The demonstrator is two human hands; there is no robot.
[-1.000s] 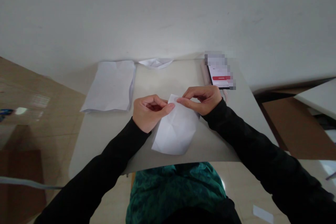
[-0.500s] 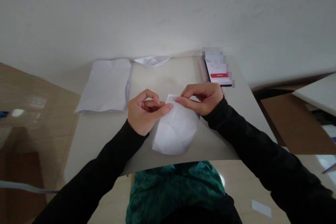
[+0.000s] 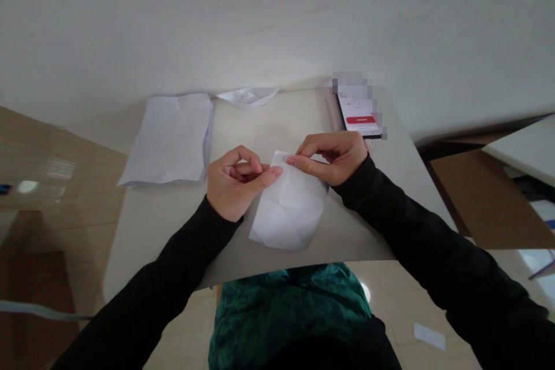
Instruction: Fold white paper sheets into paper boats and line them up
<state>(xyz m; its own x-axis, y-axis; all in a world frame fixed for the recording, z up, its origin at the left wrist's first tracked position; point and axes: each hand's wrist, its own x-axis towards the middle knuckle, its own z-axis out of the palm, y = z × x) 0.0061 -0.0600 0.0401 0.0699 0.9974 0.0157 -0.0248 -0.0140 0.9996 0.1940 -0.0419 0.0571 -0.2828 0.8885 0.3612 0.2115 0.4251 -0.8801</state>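
Observation:
A creased sheet of white paper (image 3: pixel 289 208) is held up over the table's front part, its lower edge toward me. My left hand (image 3: pixel 238 179) pinches its upper left edge, thumb on top and fingers curled behind. On the upper edge, just to the right, my right hand (image 3: pixel 333 156) pinches the paper between thumb and fingers. A small corner of paper sticks up between the two thumbs. The fingertips behind the sheet are hidden.
A stack of white paper (image 3: pixel 173 133) lies at the table's back left. Beside it, a folded paper piece (image 3: pixel 249 96) rests against the wall (image 3: pixel 260 17). A phone (image 3: pixel 358 115) with a lit screen stands back right on the white table (image 3: pixel 165 231). A brown cardboard box (image 3: pixel 485 196) is at right.
Both hands keep their pinch on the paper, with hardly any movement. The whole view has shifted slightly, and the sheet's lower edge looks a little flatter.

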